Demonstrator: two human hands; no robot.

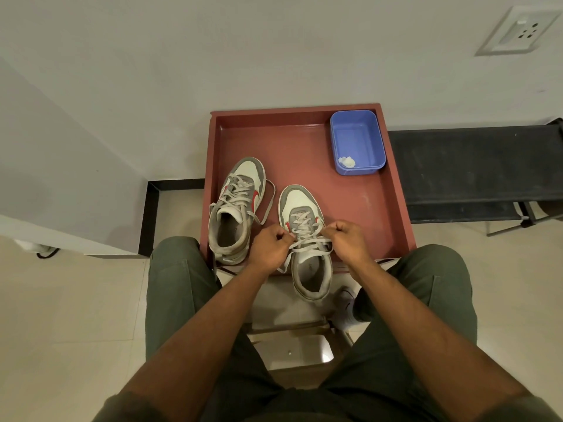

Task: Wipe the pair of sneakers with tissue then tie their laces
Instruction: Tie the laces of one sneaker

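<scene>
Pinching flat woven laces (pixel 307 242), hands (pixel 269 249) curled

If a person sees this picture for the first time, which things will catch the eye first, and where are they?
First come the two hands at the centre: the left hand and the right hand each pinch a lace of the right sneaker, whose heel overhangs the near edge of the red tray. To its left stands the left sneaker with loose laces. In the tray's far right corner sits a blue tub holding a crumpled tissue.
</scene>
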